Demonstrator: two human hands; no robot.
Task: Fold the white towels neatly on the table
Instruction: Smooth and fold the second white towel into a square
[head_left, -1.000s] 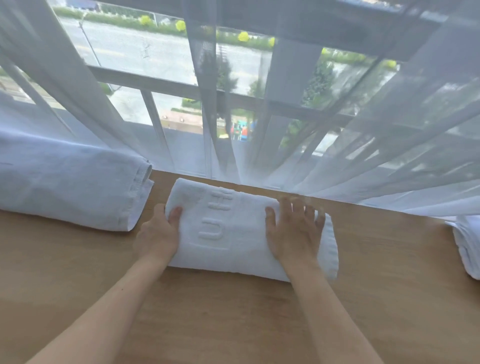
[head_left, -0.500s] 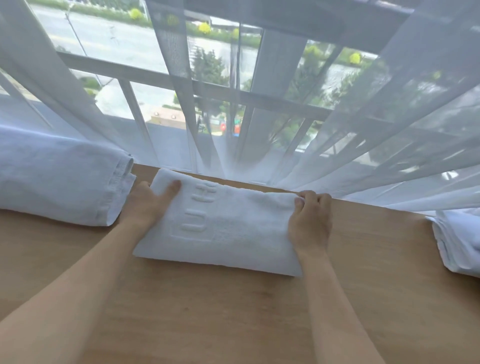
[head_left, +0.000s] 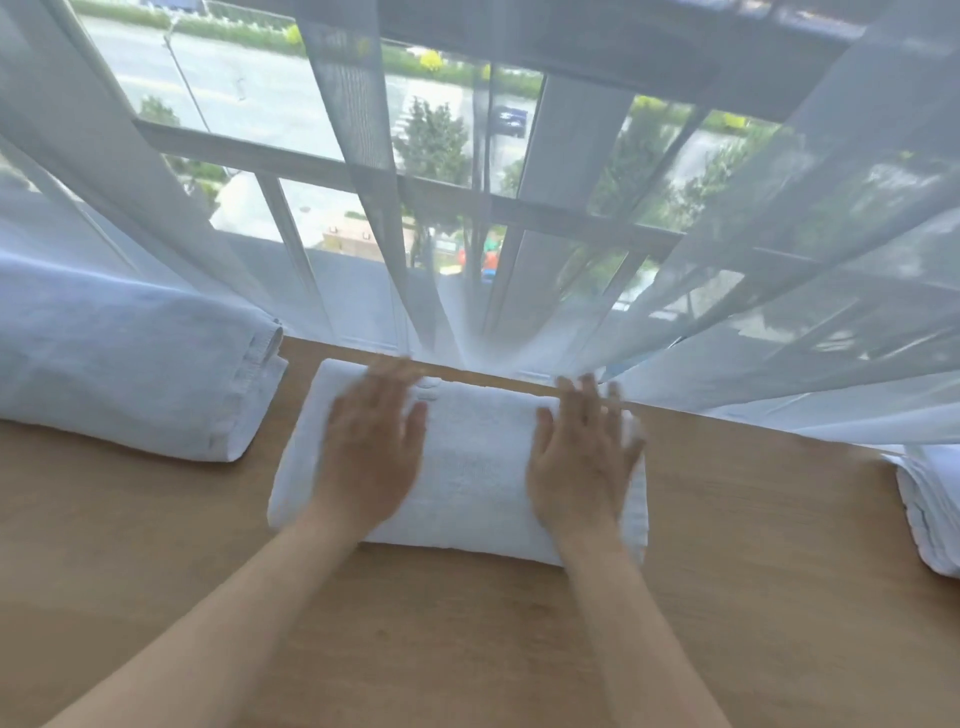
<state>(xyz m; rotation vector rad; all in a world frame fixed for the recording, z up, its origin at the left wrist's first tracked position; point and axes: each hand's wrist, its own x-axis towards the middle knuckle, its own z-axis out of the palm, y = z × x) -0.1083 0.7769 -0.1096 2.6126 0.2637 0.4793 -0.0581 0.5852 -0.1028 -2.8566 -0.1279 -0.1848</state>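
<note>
Smoothing step in hand: left hand (head_left: 371, 457) and right hand (head_left: 582, 462), each grip flat and wide, press folded towel (head_left: 472, 467) beneath them on tabletop (head_left: 467, 649). Next move likely calls for setting it aside.

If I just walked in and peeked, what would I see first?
First, two hands, the left hand and the right hand, pressing flat on a folded white towel in the middle of the wooden table. Behind it, a sheer curtain hangs over a big window. A bigger folded cloth lies at the left, and more white towels sit at the right edge.
</note>
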